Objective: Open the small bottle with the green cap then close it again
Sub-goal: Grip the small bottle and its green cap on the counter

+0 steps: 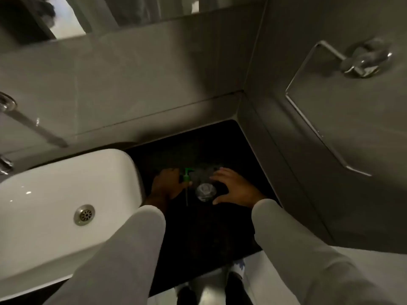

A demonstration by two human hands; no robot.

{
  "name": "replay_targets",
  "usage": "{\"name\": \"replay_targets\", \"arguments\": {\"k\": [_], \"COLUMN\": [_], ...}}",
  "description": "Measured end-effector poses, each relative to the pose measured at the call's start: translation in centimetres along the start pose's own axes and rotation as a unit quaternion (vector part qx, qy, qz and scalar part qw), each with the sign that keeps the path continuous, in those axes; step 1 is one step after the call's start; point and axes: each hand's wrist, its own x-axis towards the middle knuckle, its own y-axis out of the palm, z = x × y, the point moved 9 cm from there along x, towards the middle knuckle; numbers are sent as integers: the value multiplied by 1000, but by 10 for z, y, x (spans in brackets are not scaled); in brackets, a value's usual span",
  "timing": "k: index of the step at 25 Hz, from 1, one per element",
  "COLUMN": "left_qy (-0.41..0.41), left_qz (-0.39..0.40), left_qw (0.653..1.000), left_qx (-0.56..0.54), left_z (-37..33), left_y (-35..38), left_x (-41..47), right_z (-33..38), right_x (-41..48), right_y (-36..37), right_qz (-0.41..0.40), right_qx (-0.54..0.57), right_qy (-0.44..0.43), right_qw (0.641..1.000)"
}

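Note:
A small clear bottle (206, 192) stands upright on the dark countertop (198, 234), seen from above with its mouth uncovered. My left hand (167, 183) holds the green pump cap (187, 175) just left of the bottle; its thin dip tube (187, 198) hangs down toward me. My right hand (235, 187) curves around the bottle's right side with fingers spread, thumb near its front. Whether the fingers touch the bottle is unclear in the dim light.
A white basin (66, 205) with a metal drain (84, 214) sits close on the left. A chrome tap (30, 124) juts from the back wall. A wall (330, 150) with a metal towel holder (343, 69) bounds the right side.

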Motion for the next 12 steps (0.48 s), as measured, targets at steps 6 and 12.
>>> {"name": "replay_targets", "arguments": {"k": [6,12], "left_qy": [-67,-94], "left_qz": [-22,-87], "left_qw": [998,971], "left_qx": [2,-205], "left_z": [0,7], "left_y": [17,-18], "left_x": [20,19], "right_z": [-8,-7], "right_x": [16,30], "right_y": [21,9], "right_qz": [-25,-75], "right_qx": [68,28], "right_qy": [21,-27], "right_qw": [997,996]}}
